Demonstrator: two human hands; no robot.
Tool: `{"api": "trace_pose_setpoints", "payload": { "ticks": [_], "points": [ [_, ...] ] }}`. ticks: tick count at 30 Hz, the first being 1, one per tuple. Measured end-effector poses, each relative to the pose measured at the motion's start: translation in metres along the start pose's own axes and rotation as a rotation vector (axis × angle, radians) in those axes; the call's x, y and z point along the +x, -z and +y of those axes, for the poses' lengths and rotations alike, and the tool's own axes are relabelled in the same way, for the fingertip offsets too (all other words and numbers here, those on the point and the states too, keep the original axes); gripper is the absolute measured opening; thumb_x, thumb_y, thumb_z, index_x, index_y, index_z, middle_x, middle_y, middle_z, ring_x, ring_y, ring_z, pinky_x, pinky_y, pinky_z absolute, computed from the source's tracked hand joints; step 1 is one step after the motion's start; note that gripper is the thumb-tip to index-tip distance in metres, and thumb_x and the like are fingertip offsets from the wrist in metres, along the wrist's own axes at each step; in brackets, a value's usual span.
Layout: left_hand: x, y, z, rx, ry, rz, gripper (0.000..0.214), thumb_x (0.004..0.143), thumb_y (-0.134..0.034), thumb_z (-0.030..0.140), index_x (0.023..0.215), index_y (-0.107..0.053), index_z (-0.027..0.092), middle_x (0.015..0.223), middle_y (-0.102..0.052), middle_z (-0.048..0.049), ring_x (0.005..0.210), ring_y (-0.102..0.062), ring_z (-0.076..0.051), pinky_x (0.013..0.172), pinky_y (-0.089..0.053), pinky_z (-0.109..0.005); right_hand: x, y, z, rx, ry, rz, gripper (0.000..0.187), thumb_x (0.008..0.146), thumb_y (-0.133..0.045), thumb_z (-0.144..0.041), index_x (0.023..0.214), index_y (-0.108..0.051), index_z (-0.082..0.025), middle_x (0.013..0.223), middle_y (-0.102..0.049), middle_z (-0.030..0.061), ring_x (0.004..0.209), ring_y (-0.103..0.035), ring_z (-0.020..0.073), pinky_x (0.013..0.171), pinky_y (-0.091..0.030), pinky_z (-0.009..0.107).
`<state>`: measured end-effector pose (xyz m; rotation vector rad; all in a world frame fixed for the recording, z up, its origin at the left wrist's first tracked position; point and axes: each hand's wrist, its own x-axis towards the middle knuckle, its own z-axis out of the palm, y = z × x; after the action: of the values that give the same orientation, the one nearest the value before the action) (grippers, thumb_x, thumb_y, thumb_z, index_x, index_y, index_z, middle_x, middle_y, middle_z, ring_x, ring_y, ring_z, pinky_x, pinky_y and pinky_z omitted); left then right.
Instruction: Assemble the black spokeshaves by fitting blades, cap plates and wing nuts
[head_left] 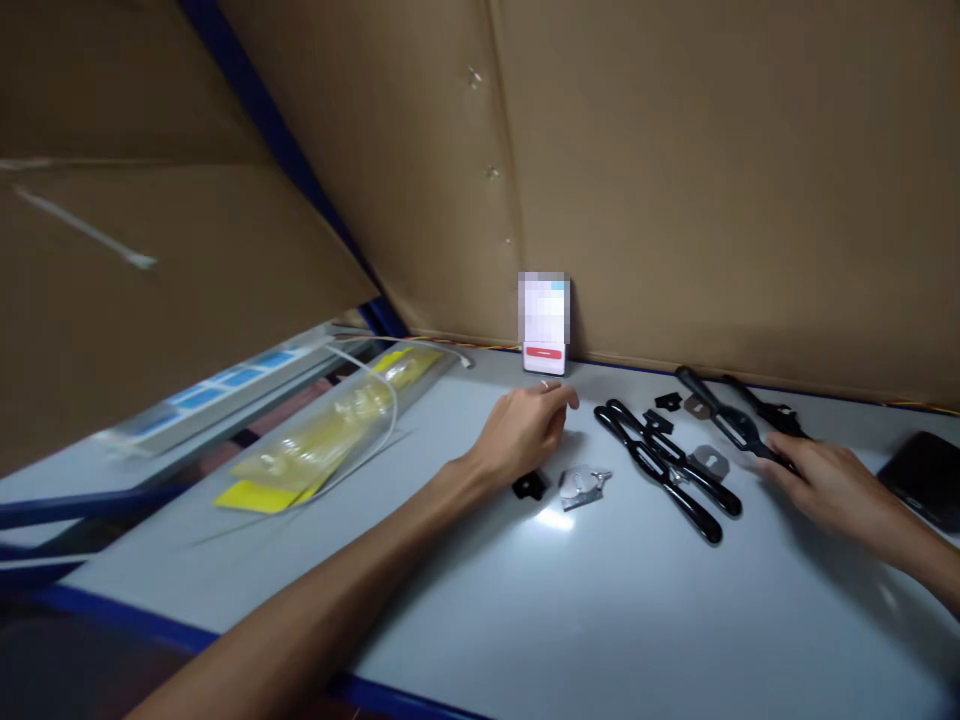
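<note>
My right hand (821, 480) grips the near handle of a black spokeshave body (739, 425), tilted over the right part of the table. Two more black spokeshave bodies (660, 465) lie side by side, left of that hand. My left hand (525, 425) is closed, its fingers curled down in front of the phone; what they hold, if anything, is hidden. Below it lie a small black plate (529, 486) and a silver metal piece with a screw (581, 485). Other loose parts are a silver slotted blade (709, 461) and black plates (667, 401).
A phone (545, 360) leans upright against the brown board wall (675, 180). Yellow material in clear plastic (322, 440), a white cable (394, 400) and a power strip (232, 385) are at left. Behind my right hand lies another black tool (772, 405); a dark object (924, 480) sits far right.
</note>
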<state>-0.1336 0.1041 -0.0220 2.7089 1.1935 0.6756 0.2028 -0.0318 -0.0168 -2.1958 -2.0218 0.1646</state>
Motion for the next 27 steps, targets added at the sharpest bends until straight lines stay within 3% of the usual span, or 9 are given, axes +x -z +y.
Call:
{"api": "trace_pose_setpoints", "payload": {
  "ticks": [2,5,8,12,15,20,24,27],
  "points": [
    [0.002,0.001,-0.006,0.02,0.055,0.058,0.034,0.085,-0.042,0.004,0.102,-0.069,0.017,0.096,-0.071,-0.0079,0.075,-0.063,-0.02,0.065,-0.043,-0.03,-0.008,0.005,-0.025,0.296,0.049,-0.048,0.04,0.097,-0.041,-0.048,0.081,-0.065,-0.021,0.072,-0.065,0.007,0.064,-0.059,0.0207,0.059,-0.045,0.032],
    [0.003,0.002,-0.006,0.023,0.069,0.108,0.034,0.086,-0.042,0.005,0.1,-0.07,0.018,0.096,-0.07,-0.0068,0.073,-0.061,-0.019,0.065,-0.043,-0.03,-0.029,0.009,-0.067,0.725,0.026,-0.248,0.054,0.096,-0.041,-0.066,0.108,-0.07,-0.021,0.101,-0.07,0.0108,0.063,-0.057,0.0174,0.047,-0.046,0.028],
    [0.001,0.002,0.0,0.008,0.034,0.107,0.031,0.086,-0.043,0.007,0.097,-0.07,0.018,0.094,-0.07,-0.0055,0.066,-0.059,-0.017,0.062,-0.041,-0.029,-0.043,0.001,-0.093,0.845,0.027,-0.319,0.052,0.095,-0.046,-0.066,0.112,-0.068,-0.022,0.103,-0.069,0.0106,0.058,-0.052,0.015,0.041,-0.041,0.027],
    [-0.002,0.003,0.007,-0.008,-0.004,0.088,0.032,0.084,-0.043,0.007,0.096,-0.07,0.017,0.093,-0.07,-0.0062,0.063,-0.056,-0.015,0.059,-0.039,-0.029,-0.043,-0.016,-0.094,0.725,0.076,-0.222,0.038,0.097,-0.049,-0.057,0.094,-0.067,-0.023,0.073,-0.059,0.0023,0.062,-0.051,0.0168,0.054,-0.044,0.03],
    [-0.002,0.003,0.008,-0.014,-0.015,0.073,0.032,0.084,-0.042,0.007,0.096,-0.07,0.017,0.094,-0.071,-0.0063,0.061,-0.054,-0.014,0.059,-0.038,-0.029,-0.035,-0.023,-0.084,0.61,0.106,-0.141,0.038,0.099,-0.044,-0.055,0.084,-0.058,-0.023,0.074,-0.056,0.0016,0.07,-0.054,0.0183,0.063,-0.046,0.032],
    [-0.002,0.004,0.007,-0.009,-0.018,0.064,0.033,0.083,-0.042,0.007,0.095,-0.07,0.017,0.092,-0.07,-0.0064,0.064,-0.054,-0.015,0.059,-0.038,-0.03,-0.024,-0.029,-0.067,0.415,0.119,-0.026,0.035,0.099,-0.038,-0.051,0.075,-0.04,-0.026,0.062,-0.047,-0.0024,0.056,-0.046,0.0165,0.053,-0.036,0.03],
    [-0.001,0.004,0.006,-0.008,-0.016,0.083,0.032,0.086,-0.04,0.008,0.096,-0.07,0.016,0.093,-0.07,-0.0069,0.065,-0.055,-0.015,0.06,-0.039,-0.03,-0.025,-0.029,-0.057,0.213,0.207,0.106,0.028,0.1,-0.037,-0.042,0.076,-0.038,-0.026,0.071,-0.054,0.0008,0.058,-0.051,0.0183,0.057,-0.038,0.032],
    [-0.003,0.004,0.007,-0.017,-0.046,0.08,0.032,0.086,-0.039,0.008,0.095,-0.069,0.016,0.094,-0.071,-0.0065,0.065,-0.056,-0.015,0.063,-0.042,-0.031,-0.033,-0.026,-0.052,0.128,0.281,0.028,0.028,0.101,-0.036,-0.039,0.08,-0.048,-0.025,0.079,-0.06,0.0041,0.06,-0.057,0.0201,0.059,-0.041,0.035]
  ]
}}
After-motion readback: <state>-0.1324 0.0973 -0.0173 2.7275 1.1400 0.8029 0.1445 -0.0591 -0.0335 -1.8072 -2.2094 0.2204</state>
